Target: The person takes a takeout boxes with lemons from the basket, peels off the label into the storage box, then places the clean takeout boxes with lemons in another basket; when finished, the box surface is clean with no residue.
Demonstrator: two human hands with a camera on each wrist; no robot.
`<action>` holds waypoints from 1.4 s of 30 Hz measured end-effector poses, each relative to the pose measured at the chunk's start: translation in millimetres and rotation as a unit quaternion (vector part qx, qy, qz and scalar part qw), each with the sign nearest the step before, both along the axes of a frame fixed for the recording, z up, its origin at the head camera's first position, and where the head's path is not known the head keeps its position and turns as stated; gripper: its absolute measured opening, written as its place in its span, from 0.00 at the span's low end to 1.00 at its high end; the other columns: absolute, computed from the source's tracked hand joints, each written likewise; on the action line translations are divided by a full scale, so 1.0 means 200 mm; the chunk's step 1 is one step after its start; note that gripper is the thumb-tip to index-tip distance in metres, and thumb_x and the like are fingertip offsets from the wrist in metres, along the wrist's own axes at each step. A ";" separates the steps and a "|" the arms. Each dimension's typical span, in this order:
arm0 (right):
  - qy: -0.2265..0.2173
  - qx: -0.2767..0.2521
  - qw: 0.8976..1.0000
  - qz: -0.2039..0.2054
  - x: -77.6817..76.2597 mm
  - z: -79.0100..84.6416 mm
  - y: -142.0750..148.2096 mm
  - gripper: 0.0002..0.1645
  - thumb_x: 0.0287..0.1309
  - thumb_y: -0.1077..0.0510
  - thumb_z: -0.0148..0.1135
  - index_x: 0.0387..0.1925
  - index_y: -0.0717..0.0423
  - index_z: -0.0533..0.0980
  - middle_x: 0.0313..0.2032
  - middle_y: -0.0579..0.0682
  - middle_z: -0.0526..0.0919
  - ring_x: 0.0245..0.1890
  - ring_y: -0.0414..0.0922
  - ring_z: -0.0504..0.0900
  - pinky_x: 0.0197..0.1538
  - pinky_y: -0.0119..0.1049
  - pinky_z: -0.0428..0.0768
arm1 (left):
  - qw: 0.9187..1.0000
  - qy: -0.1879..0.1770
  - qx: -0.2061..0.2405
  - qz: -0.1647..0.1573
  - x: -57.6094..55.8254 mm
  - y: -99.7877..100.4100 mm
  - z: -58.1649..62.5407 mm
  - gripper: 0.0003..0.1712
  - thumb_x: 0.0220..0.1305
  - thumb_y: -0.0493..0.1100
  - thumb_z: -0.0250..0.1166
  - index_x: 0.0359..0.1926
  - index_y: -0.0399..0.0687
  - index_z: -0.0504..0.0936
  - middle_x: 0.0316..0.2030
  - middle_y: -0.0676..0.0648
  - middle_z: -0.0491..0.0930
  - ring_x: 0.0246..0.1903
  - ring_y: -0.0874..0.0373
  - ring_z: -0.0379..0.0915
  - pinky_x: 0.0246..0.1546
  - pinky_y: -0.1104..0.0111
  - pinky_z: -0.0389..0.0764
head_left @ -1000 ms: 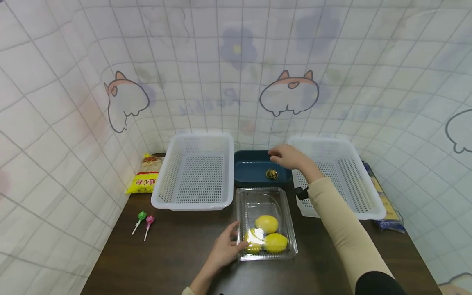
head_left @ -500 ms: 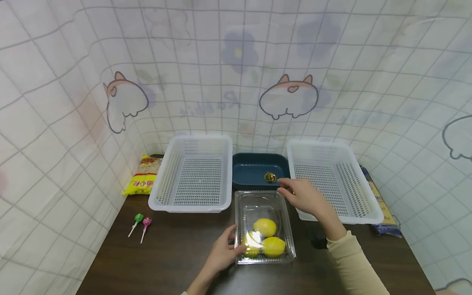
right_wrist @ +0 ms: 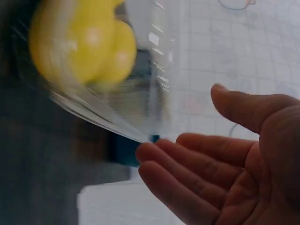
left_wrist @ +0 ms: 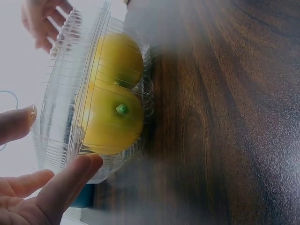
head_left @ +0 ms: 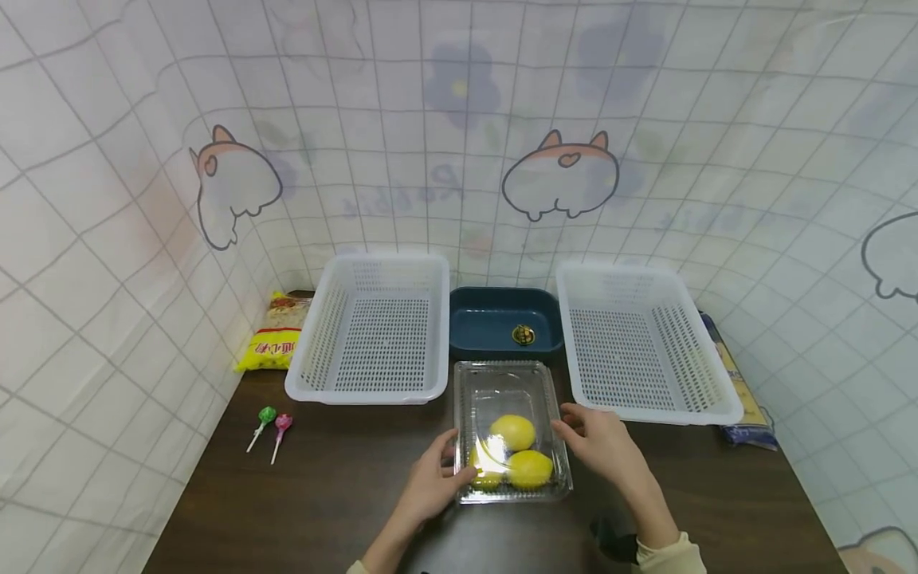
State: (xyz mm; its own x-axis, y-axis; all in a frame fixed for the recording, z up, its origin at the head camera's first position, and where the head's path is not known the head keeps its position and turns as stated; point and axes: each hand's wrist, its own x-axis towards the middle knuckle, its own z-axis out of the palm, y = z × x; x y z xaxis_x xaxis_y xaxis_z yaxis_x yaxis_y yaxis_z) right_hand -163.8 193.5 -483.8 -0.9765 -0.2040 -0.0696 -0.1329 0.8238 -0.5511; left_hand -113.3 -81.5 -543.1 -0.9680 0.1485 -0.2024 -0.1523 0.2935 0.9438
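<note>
Lemons (head_left: 531,470) sit in the clear box (head_left: 495,381) on the table (head_left: 337,486); my right hand (head_left: 604,446) has left the teal tray (head_left: 480,327), so it and my left hand (head_left: 432,483) now flank the box, thumbs and fingers apart.

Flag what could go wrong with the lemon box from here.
1. The lemons bunch at the near end of the box, so tilting it might make them roll.
2. The box sits close to the blue tray, so pushing it forward could bump the tray.
3. The right hand isn't wrapped round the box, so lifting now might let it slip.
</note>
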 end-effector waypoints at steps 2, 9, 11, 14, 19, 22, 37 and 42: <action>-0.010 0.001 1.000 -0.014 0.02 -0.04 0.00 0.31 0.65 0.47 0.62 0.59 0.66 0.76 0.47 0.62 0.88 0.40 0.52 0.90 0.43 0.47 0.87 | 1.000 0.001 -0.002 0.002 0.00 0.00 0.00 0.44 0.58 0.43 0.72 0.72 0.36 0.62 0.58 0.22 0.72 0.49 0.33 0.83 0.44 0.53 0.87; -0.058 0.008 0.997 -0.043 0.06 -0.12 0.02 0.40 0.61 0.37 0.63 0.59 0.68 0.76 0.51 0.64 0.86 0.47 0.57 0.87 0.47 0.52 0.85 | 1.000 0.002 -0.006 0.000 0.02 0.01 0.00 0.44 0.58 0.43 0.72 0.71 0.36 0.63 0.57 0.23 0.74 0.48 0.34 0.83 0.44 0.53 0.87; -0.070 0.005 0.996 -0.046 0.06 -0.13 0.02 0.41 0.61 0.37 0.63 0.59 0.68 0.76 0.50 0.63 0.86 0.46 0.57 0.87 0.47 0.52 0.85 | 1.000 0.001 -0.003 -0.001 0.01 0.01 0.01 0.43 0.58 0.43 0.72 0.71 0.36 0.64 0.58 0.22 0.73 0.48 0.33 0.83 0.45 0.53 0.87; -0.092 -0.009 0.994 -0.056 0.08 -0.15 0.01 0.42 0.61 0.37 0.63 0.60 0.68 0.75 0.45 0.61 0.89 0.42 0.54 0.88 0.45 0.50 0.86 | 1.000 0.000 0.001 -0.003 0.01 0.01 0.01 0.42 0.58 0.43 0.72 0.70 0.36 0.65 0.58 0.21 0.73 0.49 0.32 0.82 0.45 0.52 0.86; -0.114 -0.028 0.991 -0.063 0.10 -0.14 0.00 0.44 0.60 0.38 0.64 0.62 0.70 0.72 0.37 0.56 0.90 0.32 0.45 0.87 0.36 0.44 0.85 | 1.000 -0.004 -0.001 -0.004 0.01 0.02 0.02 0.41 0.58 0.43 0.72 0.69 0.36 0.66 0.58 0.20 0.72 0.49 0.31 0.81 0.46 0.51 0.86; -0.114 -0.038 0.991 -0.060 0.11 -0.14 0.00 0.44 0.61 0.39 0.64 0.63 0.71 0.71 0.34 0.53 0.90 0.27 0.41 0.83 0.32 0.39 0.82 | 1.000 -0.001 0.005 -0.005 0.01 0.02 0.02 0.41 0.58 0.42 0.72 0.69 0.36 0.66 0.58 0.20 0.72 0.49 0.31 0.82 0.45 0.52 0.87; -0.112 -0.068 0.990 -0.055 0.15 -0.14 0.01 0.41 0.63 0.43 0.63 0.63 0.72 0.70 0.34 0.55 0.89 0.23 0.40 0.81 0.33 0.40 0.83 | 1.000 0.008 0.000 -0.020 0.04 -0.01 0.01 0.40 0.58 0.42 0.72 0.69 0.35 0.67 0.57 0.23 0.72 0.49 0.30 0.80 0.47 0.50 0.86; -0.105 -0.070 0.990 -0.055 0.16 -0.12 0.01 0.40 0.62 0.43 0.64 0.63 0.71 0.71 0.33 0.53 0.89 0.23 0.39 0.80 0.30 0.36 0.80 | 1.000 0.006 0.007 -0.020 0.05 0.00 0.02 0.39 0.58 0.42 0.72 0.69 0.37 0.68 0.57 0.24 0.72 0.50 0.30 0.80 0.47 0.53 0.86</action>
